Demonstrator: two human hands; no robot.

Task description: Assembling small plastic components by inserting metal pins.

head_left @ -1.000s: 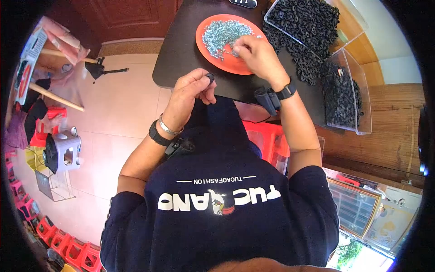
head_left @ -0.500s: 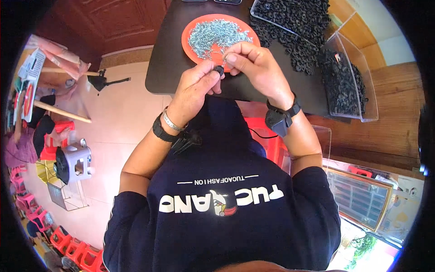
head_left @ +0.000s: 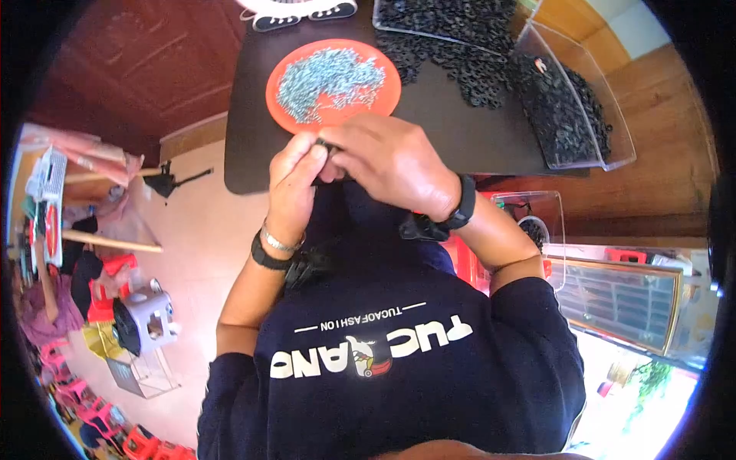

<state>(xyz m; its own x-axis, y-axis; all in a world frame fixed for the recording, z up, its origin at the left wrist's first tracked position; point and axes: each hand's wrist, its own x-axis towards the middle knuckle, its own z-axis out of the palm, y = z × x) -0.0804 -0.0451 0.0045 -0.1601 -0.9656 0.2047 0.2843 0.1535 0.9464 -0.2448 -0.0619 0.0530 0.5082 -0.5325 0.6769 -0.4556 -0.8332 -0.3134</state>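
Both my hands meet just in front of the near edge of a round orange-red plate (head_left: 274, 98). My left hand (head_left: 293, 180) is closed, pinching a small black plastic part (head_left: 325, 144) between thumb and fingertips. Curled over that part from the right is my right hand (head_left: 402, 161), its thumb and fingers closed against it. Whatever sits in the right fingertips is hidden. Heaped on the plate are small silvery screws (head_left: 314, 77), with an orange-red bare patch near the middle.
Loose black ring-like parts (head_left: 479, 84) lie on the dark table (head_left: 245, 146) right of the plate. A clear bin (head_left: 609, 162) of black parts stands at the table's right, another bin (head_left: 445, 38) behind. Black-and-white shoes (head_left: 333, 11) show at the far edge.
My right hand has come in from above the plate's near edge to the black part and turned over it. The view has shifted, so plate and table appear further left.
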